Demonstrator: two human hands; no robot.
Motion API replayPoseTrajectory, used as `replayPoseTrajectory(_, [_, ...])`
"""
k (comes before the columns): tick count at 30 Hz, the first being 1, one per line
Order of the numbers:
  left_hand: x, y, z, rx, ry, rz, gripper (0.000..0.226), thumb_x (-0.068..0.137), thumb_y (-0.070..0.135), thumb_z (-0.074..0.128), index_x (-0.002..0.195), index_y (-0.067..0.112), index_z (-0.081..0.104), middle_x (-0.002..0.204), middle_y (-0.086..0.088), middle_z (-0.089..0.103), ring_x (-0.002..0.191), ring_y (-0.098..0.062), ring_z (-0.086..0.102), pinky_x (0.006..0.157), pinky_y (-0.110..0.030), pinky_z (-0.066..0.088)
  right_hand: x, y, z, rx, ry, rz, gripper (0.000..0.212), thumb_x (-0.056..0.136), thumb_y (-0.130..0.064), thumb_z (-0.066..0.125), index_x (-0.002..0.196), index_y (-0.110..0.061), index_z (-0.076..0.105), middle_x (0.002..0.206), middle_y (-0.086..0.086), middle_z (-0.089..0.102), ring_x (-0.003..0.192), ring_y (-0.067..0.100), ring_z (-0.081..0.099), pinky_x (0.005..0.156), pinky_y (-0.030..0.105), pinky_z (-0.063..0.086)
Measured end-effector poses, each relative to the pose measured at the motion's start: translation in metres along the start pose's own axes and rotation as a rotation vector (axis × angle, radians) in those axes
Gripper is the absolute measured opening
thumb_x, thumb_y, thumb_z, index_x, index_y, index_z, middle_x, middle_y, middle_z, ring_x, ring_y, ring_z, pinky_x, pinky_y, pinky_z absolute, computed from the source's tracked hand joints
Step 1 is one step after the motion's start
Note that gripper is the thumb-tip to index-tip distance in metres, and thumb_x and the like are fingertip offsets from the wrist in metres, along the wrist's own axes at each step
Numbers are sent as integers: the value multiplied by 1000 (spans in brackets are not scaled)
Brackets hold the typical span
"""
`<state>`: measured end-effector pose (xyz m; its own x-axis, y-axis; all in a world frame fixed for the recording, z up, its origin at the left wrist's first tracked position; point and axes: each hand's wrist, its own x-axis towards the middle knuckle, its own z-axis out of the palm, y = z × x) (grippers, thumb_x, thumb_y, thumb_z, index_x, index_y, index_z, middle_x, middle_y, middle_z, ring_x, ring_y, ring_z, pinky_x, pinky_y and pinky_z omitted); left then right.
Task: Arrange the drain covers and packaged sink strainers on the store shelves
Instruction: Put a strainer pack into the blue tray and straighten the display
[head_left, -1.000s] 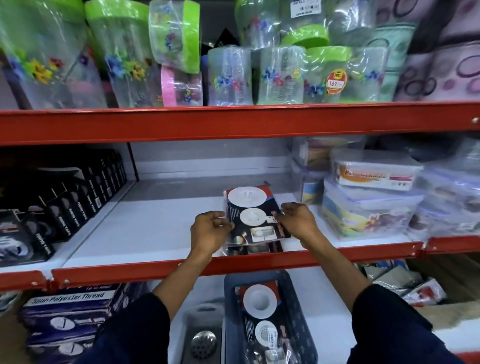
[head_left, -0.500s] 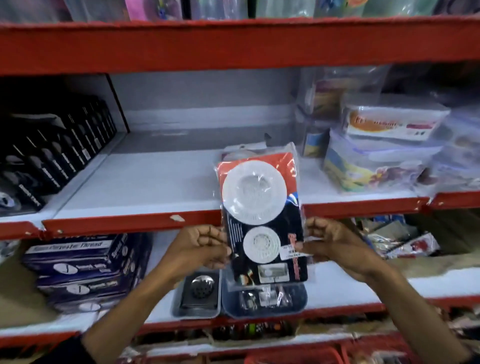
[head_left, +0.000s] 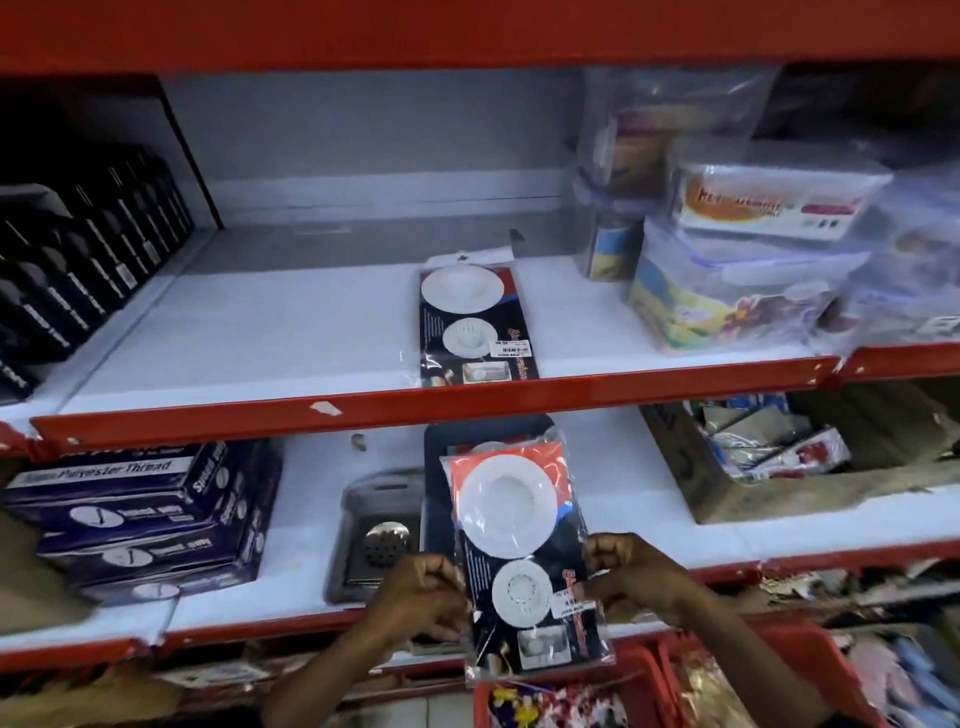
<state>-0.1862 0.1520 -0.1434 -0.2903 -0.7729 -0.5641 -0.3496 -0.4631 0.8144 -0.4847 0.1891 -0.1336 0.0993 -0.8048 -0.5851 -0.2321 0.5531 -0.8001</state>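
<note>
One packaged sink strainer (head_left: 475, 325), a dark card with two white round strainers, lies flat on the middle shelf (head_left: 260, 332) near its front edge. I hold a second strainer package (head_left: 524, 561) upright in front of the lower shelf, my left hand (head_left: 421, 597) pinching its left edge and my right hand (head_left: 631, 574) its right edge. Behind it stands a dark blue basket (head_left: 441, 467); what is inside it is hidden. To the basket's left, a metal drain cover (head_left: 382, 540) lies in a grey pack.
Black boxes (head_left: 78, 249) fill the middle shelf's left end and wrapped plastic containers (head_left: 737, 270) its right. Polyester thread boxes (head_left: 140, 514) are stacked at lower left, a cardboard box of packets (head_left: 769, 457) at lower right, and red crates (head_left: 675, 691) sit below.
One package was set down on the middle shelf and stays there. A second package is now in both hands, held lower than half a second ago. The view has tilted downward.
</note>
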Motion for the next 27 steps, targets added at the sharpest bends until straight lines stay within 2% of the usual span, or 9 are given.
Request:
replayPoseTrajectory(3, [15, 2, 1, -14, 14, -5, 22, 80, -10, 71, 94, 4, 62, 76, -15, 72, 59, -23, 69, 52, -35, 60, 15, 2, -1, 13, 45, 5, 28, 72, -2, 84, 95, -10, 71, 80, 6, 72, 62, 13, 66, 55, 25, 52])
replayPoseTrajectory(6, [34, 7, -1, -3, 59, 13, 24, 81, -5, 73, 100, 7, 65, 83, -13, 71, 57, -17, 68, 52, -34, 59, 31, -4, -1, 23, 122, -11, 36, 72, 5, 82, 105, -6, 71, 89, 10, 76, 75, 19, 70, 69, 35, 55])
replayPoseTrajectory(11, [53, 24, -2, 22, 165, 0, 20, 84, -4, 70, 102, 2, 66, 88, -15, 71, 57, -19, 67, 50, -31, 59, 52, -24, 5, 25, 267, 19, 41, 71, -1, 85, 109, -1, 68, 91, 9, 75, 66, 14, 71, 51, 24, 54])
replayPoseTrajectory(15, [49, 34, 0, 246, 229, 46, 14, 83, 10, 75, 75, 13, 64, 70, -5, 68, 58, -17, 64, 64, -37, 62, 59, -31, 8, -171, 376, -7, 36, 70, -19, 88, 98, -4, 70, 95, 8, 76, 83, 19, 70, 62, 26, 56])
replayPoseTrajectory(17, [40, 42, -3, 484, 262, 190, 18, 83, 22, 74, 69, 20, 64, 71, 2, 67, 66, -13, 62, 73, -33, 58, 52, -38, 8, -318, 474, -144, 23, 75, -17, 82, 97, -11, 74, 96, 1, 75, 86, 15, 70, 76, 27, 56])
replayPoseTrajectory(18, [32, 48, -5, 553, 273, 273, 8, 84, 23, 73, 78, 21, 70, 80, 6, 70, 72, -8, 62, 74, -24, 55, 47, -43, 9, -361, 526, -230, 19, 78, -13, 77, 97, -17, 75, 100, -2, 75, 88, 12, 71, 82, 27, 57])
replayPoseTrajectory(21, [7, 75, -12, 591, 313, 456, 20, 86, 19, 72, 106, 18, 75, 99, 12, 74, 71, 11, 63, 65, 3, 43, 22, -71, 15, -400, 665, -509, 32, 82, 1, 67, 88, -29, 76, 92, -16, 75, 72, -2, 68, 71, 11, 55])
replayPoseTrajectory(23, [-14, 102, -19, 583, 385, 615, 14, 86, 16, 71, 97, 22, 77, 85, 17, 73, 67, 17, 63, 61, 4, 43, 3, -97, 19, -364, 732, -706, 37, 80, 9, 65, 80, -26, 76, 82, -17, 74, 67, 0, 67, 61, 6, 50])
replayPoseTrajectory(27, [-38, 161, -36, 450, 500, 819, 8, 86, 19, 70, 90, 24, 75, 75, 16, 73, 64, 6, 66, 62, -4, 48, -23, -158, 27, -249, 849, -972, 34, 80, 11, 62, 77, -21, 73, 77, -9, 73, 65, 5, 67, 61, 12, 51])
